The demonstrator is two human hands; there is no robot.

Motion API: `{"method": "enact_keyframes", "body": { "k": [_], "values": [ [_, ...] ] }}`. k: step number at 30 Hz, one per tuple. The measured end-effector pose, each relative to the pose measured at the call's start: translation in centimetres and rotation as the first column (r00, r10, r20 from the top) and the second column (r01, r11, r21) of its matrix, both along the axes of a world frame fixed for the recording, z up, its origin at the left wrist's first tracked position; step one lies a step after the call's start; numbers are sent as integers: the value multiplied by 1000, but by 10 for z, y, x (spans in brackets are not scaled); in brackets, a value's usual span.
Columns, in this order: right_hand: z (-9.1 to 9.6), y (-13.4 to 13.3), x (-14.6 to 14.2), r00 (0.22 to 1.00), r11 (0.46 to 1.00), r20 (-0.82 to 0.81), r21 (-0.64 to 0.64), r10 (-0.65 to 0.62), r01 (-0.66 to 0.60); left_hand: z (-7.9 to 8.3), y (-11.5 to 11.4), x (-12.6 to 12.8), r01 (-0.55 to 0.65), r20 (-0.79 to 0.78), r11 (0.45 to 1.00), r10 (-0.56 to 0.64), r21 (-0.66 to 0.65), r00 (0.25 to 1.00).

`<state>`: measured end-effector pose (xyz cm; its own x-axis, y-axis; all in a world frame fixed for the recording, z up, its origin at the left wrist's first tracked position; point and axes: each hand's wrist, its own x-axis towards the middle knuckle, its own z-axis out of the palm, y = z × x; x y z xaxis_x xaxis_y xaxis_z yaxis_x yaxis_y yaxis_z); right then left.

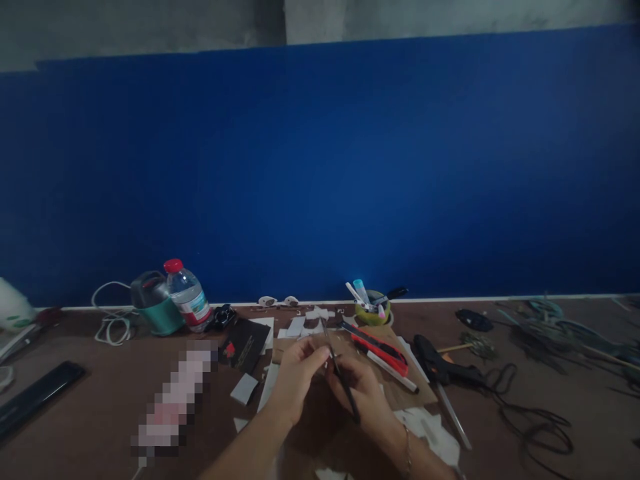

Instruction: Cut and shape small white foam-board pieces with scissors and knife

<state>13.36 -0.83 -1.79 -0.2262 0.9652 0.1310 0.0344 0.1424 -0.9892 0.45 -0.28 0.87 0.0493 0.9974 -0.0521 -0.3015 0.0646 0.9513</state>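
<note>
My right hand [367, 393] is wrapped round a pair of scissors [344, 387] with dark handles, and the thin blades point up and away from me. Close beside it, my left hand [299, 373] is closed with thumb and fingertips pinched together near the blades. A tiny white bit shows between the two hands, but what the left fingers grip is too small to make out. Beneath and behind the hands lie a brown cardboard sheet [400, 395] and scattered white paper scraps [296, 327].
A red utility knife [380, 352] and a white pen [393, 372] rest on the cardboard. Behind stands a yellow-green cup [373, 315] of pens. To the right lies a black glue gun [445, 367] with its cord. A water bottle [189, 297] and a black phone [40, 397] are leftward.
</note>
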Motion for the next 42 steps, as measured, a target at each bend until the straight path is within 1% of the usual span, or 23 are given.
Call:
{"method": "enact_keyframes", "body": {
  "k": [6,9,12,16,19,25,29,34,36,38,40,42],
  "values": [
    [5,0,-1,1000,1000,15,0,-5,5,-6,2,-2,-31,36,999,32,-18,999],
    [8,-1,-1,999,1000,39,-11,-8,9,-4,2,0,-81,85,996,84,-41,993],
    [6,-2,-2,999,1000,53,-22,8,-7,-2,2,3,-127,124,989,135,-71,983],
    [-1,-2,-2,999,997,8,-67,48,-47,-1,1,4,-104,103,991,112,-80,988],
    [-3,-2,-2,998,998,-40,-38,52,-54,-2,0,2,-85,55,995,88,-58,995],
    [-1,-1,0,999,999,15,1,38,-38,-4,2,-2,-58,18,998,58,-29,998],
    [-2,0,0,997,1000,67,2,24,-25,-6,5,-4,-48,37,998,50,-39,998],
    [-1,0,-1,998,1000,61,-23,5,-3,-7,6,-3,-81,64,994,85,-68,994],
    [-2,0,-2,999,999,49,-39,3,-1,-5,6,-4,-106,29,993,107,-55,994],
    [-3,0,-1,999,998,47,-67,15,-11,-4,6,-5,-116,-40,993,115,-20,993],
    [-4,0,-1,998,995,54,-94,36,-31,-4,7,-8,-86,-115,996,88,24,989],
    [-2,0,0,997,993,53,-112,55,-49,-6,8,-11,-42,-159,998,49,46,986]
  ]
}}
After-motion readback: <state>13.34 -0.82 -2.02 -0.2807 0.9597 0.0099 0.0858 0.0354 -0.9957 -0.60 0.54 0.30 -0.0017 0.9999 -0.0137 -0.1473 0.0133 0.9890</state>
